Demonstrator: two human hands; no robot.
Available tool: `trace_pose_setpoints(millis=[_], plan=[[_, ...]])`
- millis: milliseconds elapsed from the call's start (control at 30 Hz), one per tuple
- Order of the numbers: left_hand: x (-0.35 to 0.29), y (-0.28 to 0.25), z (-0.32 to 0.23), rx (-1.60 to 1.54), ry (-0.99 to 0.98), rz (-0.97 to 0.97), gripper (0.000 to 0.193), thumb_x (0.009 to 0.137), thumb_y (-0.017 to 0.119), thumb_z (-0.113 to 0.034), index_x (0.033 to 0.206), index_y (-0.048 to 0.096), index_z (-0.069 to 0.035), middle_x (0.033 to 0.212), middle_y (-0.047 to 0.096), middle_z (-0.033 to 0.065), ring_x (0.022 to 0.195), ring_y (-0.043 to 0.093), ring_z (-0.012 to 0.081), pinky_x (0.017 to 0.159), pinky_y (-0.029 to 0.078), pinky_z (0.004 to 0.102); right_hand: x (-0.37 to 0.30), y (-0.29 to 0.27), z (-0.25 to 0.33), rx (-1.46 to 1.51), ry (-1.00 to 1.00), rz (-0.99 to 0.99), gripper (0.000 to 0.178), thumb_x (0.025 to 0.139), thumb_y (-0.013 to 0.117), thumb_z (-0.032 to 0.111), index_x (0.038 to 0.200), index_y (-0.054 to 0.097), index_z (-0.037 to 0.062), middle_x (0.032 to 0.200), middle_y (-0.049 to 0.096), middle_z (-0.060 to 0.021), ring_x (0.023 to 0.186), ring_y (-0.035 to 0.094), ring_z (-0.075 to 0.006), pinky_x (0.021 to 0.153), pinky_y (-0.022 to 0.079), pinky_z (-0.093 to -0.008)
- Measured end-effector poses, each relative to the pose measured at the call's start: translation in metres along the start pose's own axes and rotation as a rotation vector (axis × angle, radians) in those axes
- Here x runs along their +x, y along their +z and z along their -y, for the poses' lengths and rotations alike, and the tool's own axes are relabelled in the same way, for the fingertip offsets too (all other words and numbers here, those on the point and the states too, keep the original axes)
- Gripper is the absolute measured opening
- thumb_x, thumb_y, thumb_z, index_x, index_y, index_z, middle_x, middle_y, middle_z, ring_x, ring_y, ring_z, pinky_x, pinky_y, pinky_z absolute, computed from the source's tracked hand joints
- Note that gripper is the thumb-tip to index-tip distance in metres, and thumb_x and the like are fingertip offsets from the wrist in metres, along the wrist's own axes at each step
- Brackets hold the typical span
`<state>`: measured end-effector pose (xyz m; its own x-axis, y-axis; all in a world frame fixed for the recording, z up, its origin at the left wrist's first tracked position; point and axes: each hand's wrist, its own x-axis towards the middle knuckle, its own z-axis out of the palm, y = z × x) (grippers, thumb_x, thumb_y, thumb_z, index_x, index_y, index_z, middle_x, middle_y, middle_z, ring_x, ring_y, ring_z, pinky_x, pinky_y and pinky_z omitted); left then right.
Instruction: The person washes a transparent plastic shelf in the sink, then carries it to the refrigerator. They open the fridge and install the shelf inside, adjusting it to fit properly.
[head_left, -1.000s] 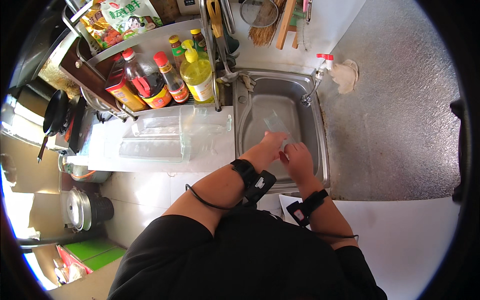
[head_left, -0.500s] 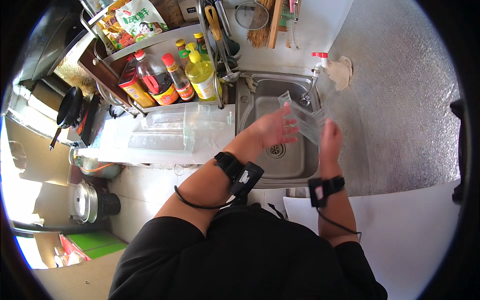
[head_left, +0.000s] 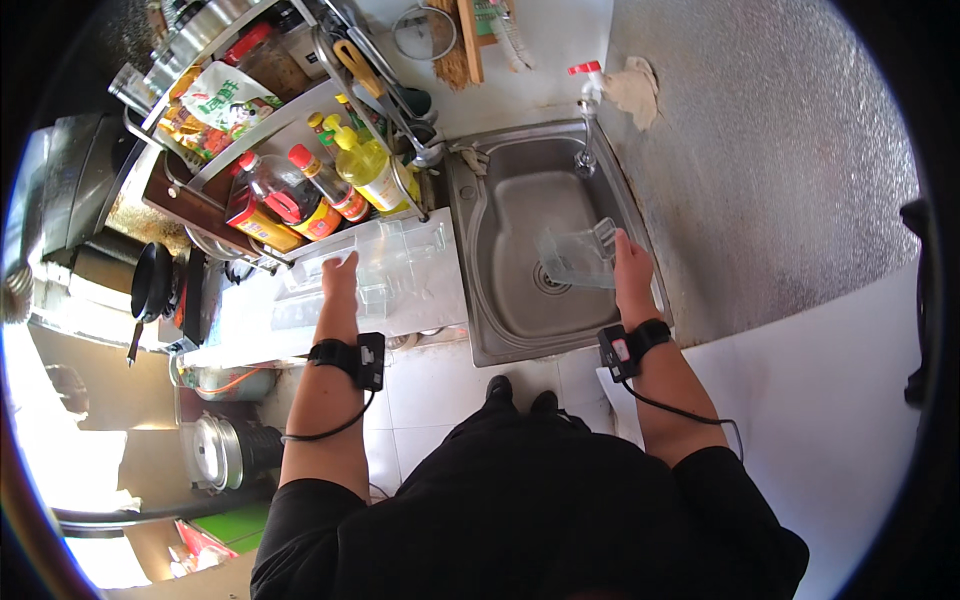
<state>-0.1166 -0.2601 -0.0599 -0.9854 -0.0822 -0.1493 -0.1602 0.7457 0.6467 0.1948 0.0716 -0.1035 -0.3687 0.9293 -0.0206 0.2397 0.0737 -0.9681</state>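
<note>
My right hand [head_left: 633, 272] is closed on the edge of a clear plastic bin [head_left: 575, 258], which hangs tilted over the sink [head_left: 480, 300] near its drain. My left hand [head_left: 340, 277] is over the white counter, thumb apart from the fingers and nothing visible in its grasp. Beneath and beside it lie more clear plastic bins [head_left: 395, 262]; whether the fingers touch one, I cannot tell. Each wrist wears a black strap with a small box and cable.
Behind the counter, a rack holds sauce bottles [head_left: 282, 192], a yellow pump bottle [head_left: 368, 170] and food bags [head_left: 225, 100]. A red-handled tap [head_left: 588, 85] rises at the sink's back right. Left are a frying pan [head_left: 151, 285] and lidded pot [head_left: 213, 450].
My left hand has left the sink area and swung left over the counter. The right hand keeps the bin, now lower and nearer the drain. The view has shifted.
</note>
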Motion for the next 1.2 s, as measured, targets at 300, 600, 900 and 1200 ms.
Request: trace_pose_setpoints(millis=[300, 600, 900, 1200], plan=[[-0.026, -0.016, 0.002, -0.102, -0.174, 0.389, 0.056, 0.074, 0.059, -0.059, 0.079, 0.056, -0.002, 0.066, 0.047, 0.0054, 0.057, 0.043, 0.0166, 0.053, 0.038, 0.0314, -0.017, -0.004, 0.021, 0.225, 0.153, 0.04, 0.046, 0.087, 0.052, 0.039, 0.059, 0.048, 0.0027, 0.055, 0.039, 0.0032, 0.053, 0.033, -0.0085, 0.049, 0.028, -0.0289], [0.012, -0.008, 0.007, -0.479, -0.408, 0.527, 0.037, 0.072, 0.072, -0.031, 0.062, 0.041, -0.014, 0.049, 0.03, -0.002, 0.037, 0.028, 0.01, 0.035, 0.022, 0.0224, -0.022, -0.008, 0.037, 0.258, 0.117, 0.01, 0.041, 0.087, 0.054, 0.036, 0.063, 0.055, 0.0031, 0.056, 0.04, 0.0057, 0.054, 0.032, -0.0058, 0.05, 0.027, -0.0261], [0.011, -0.041, -0.002, -0.749, -0.334, 0.606, 0.033, 0.076, 0.069, -0.022, 0.064, 0.039, -0.017, 0.049, 0.027, -0.0077, 0.036, 0.024, 0.0054, 0.034, 0.016, 0.0204, -0.018, -0.006, 0.05, 0.344, 0.176, -0.055, 0.039, 0.086, 0.054, 0.037, 0.06, 0.05, 0.0078, 0.055, 0.039, 0.0057, 0.05, 0.031, -0.0052, 0.046, 0.023, -0.0255], [-0.024, -0.045, 0.003, -0.865, -0.009, 0.803, 0.014, 0.081, 0.062, -0.018, 0.086, 0.049, -0.013, 0.061, 0.035, -0.0093, 0.046, 0.03, 0.0027, 0.042, 0.023, 0.019, -0.009, -0.021, 0.034, 0.333, 0.213, -0.096, 0.038, 0.086, 0.053, 0.037, 0.059, 0.042, 0.0128, 0.054, 0.033, 0.0061, 0.048, 0.029, -0.0062, 0.045, 0.024, -0.025]])
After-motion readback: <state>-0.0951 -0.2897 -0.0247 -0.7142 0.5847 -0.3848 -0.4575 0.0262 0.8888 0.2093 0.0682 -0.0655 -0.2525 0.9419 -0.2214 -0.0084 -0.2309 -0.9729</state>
